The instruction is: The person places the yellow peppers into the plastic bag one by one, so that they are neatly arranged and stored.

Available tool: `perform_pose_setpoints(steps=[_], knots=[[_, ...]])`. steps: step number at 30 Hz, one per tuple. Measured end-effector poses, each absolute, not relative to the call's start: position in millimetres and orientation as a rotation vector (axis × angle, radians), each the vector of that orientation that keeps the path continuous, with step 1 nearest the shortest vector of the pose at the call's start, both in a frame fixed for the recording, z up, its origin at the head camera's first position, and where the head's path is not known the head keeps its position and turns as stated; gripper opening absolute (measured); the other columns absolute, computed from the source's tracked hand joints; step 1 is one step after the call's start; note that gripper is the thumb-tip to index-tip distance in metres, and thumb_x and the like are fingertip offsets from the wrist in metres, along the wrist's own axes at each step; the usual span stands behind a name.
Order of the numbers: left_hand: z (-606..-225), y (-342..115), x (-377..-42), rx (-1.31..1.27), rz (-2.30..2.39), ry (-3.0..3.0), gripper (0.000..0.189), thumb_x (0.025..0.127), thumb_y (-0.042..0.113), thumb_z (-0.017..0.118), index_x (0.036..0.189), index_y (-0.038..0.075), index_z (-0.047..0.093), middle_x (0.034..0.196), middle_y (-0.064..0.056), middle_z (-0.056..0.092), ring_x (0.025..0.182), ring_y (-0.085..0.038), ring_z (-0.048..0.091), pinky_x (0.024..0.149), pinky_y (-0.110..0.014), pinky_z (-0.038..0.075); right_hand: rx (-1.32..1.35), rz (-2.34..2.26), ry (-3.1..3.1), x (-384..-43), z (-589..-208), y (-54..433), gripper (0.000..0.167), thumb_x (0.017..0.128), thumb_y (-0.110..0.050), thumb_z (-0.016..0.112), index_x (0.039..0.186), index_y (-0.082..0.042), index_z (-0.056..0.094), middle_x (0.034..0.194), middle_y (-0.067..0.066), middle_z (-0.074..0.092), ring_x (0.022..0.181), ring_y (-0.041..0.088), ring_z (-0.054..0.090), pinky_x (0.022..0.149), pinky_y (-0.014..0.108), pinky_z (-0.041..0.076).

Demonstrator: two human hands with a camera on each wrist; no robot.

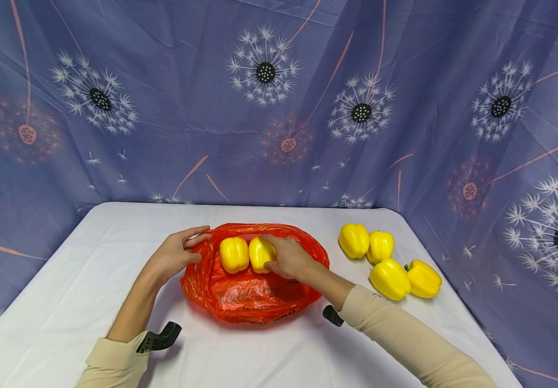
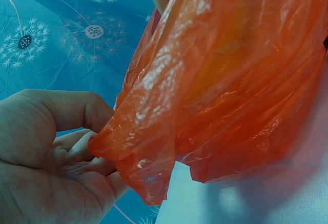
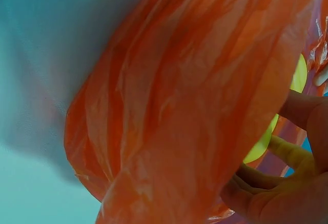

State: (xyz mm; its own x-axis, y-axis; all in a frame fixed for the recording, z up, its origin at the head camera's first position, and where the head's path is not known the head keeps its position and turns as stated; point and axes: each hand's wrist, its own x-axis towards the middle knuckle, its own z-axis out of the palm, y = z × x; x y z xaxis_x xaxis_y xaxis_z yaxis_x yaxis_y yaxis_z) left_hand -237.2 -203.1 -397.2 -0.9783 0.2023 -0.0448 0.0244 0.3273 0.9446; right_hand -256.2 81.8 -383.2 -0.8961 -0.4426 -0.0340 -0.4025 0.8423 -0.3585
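Right grip [image 1: 290, 257] clamped on yellow pepper [image 1: 261, 255], red bag [image 1: 242, 295] beneath. Left grip [image 1: 174, 254] touching the bag; closure cannot be told.

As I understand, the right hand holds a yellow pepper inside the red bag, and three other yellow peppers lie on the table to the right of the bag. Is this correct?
Only the number is wrong: the head view shows four yellow peppers on the table to the right of the red bag, not three.
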Motion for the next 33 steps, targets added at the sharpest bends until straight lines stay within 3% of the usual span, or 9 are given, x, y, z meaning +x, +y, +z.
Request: perform_pose_setpoints(steps=[33], knots=[[-397.5, -204.2, -237.9, 0.199, 1.727, 2.425, 0.078, 0.08, -0.011, 0.055, 0.155, 0.004, 0.04, 0.147, -0.023, 0.054, 0.142, -0.035, 0.045, 0.058, -0.024, 0.046, -0.618, -0.556, 2.872, -258.5, -378.7, 80.9, 0.069, 0.086, -0.021, 0.08, 0.148, -0.022, 0.051, 0.136, 0.013, 0.065, 0.129, 0.037, 0.056, 0.11, 0.052, 0.043]])
